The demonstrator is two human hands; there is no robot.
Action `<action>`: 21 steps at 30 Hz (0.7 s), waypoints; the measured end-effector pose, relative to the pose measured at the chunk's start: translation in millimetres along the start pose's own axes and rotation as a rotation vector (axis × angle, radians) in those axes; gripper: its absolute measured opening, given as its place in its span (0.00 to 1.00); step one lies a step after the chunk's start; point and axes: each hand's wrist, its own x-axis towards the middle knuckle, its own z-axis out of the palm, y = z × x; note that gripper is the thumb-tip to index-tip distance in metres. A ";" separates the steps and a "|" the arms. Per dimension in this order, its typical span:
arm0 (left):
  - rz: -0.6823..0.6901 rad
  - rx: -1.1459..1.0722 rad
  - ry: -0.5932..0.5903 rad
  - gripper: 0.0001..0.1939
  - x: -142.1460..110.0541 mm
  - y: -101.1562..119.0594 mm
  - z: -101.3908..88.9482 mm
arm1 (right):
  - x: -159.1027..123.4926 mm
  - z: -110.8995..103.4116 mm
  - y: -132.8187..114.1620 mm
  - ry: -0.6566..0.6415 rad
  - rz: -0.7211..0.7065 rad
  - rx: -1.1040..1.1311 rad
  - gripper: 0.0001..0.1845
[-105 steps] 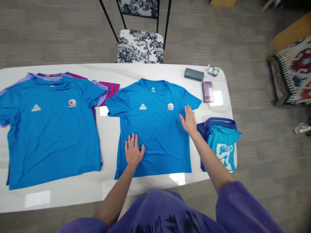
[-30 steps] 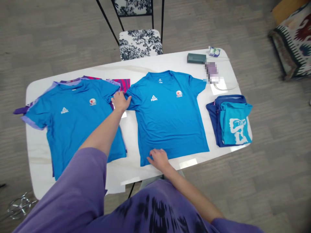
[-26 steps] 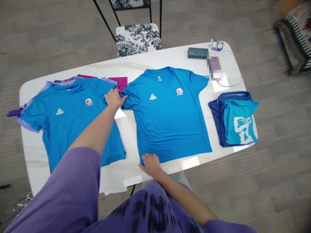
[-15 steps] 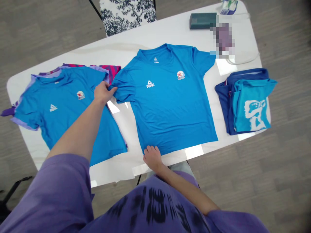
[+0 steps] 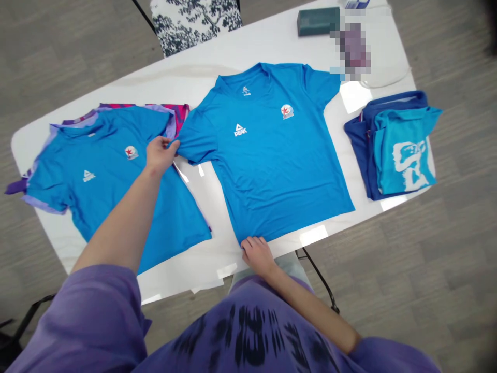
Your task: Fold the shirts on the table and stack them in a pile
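A blue T-shirt (image 5: 279,160) with a white PEAK logo and a round badge lies spread face up, its collar away from me. My left hand (image 5: 160,154) pinches the end of its left-side sleeve between thumb and fingers. At the lower left corner of the same shirt, my right hand (image 5: 259,255) grips the hem, fingers curled over the cloth. Left of it a second blue T-shirt (image 5: 111,186) lies flat on top of lilac and pink garments, partly hidden by my left forearm.
On the white table (image 5: 132,85), folded clothes (image 5: 406,150) in dark and light blue lie at the right. A dark green box (image 5: 319,22), a blurred-out item (image 5: 354,49) and a pale cable stand at the back right. A patterned chair (image 5: 196,23) is behind the table.
My left hand has drawn the sleeve slightly left, smoothing it straighter. My right hand still holds the hem. The view has shifted and tilted a little.
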 end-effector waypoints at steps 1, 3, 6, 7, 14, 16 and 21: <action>-0.033 -0.053 -0.009 0.36 -0.5 -0.6 -0.5 | -0.4 2.4 -1.6 0.007 0.005 0.010 0.07; -0.131 -0.158 -0.020 0.33 -1.8 -0.1 -2.7 | -1.1 6.0 -5.1 0.021 0.009 0.026 0.07; -0.199 -0.186 -0.028 0.25 -5.3 2.1 -5.4 | -3.8 9.5 -11.1 0.030 -0.011 0.048 0.07; -0.210 -0.187 -0.032 0.23 -7.3 3.0 -5.6 | -5.4 10.5 -13.1 0.030 -0.020 0.056 0.07; -0.290 -0.295 0.027 0.17 -37.6 11.4 -6.9 | -20.0 20.1 -15.8 0.010 -0.040 0.117 0.07; -0.289 -0.327 0.055 0.10 -44.5 15.6 -9.4 | -22.0 23.4 -13.0 0.005 -0.032 0.137 0.08; -0.278 -0.445 0.121 0.10 -46.7 25.9 -12.9 | -21.5 27.9 -7.4 -0.005 -0.022 0.192 0.08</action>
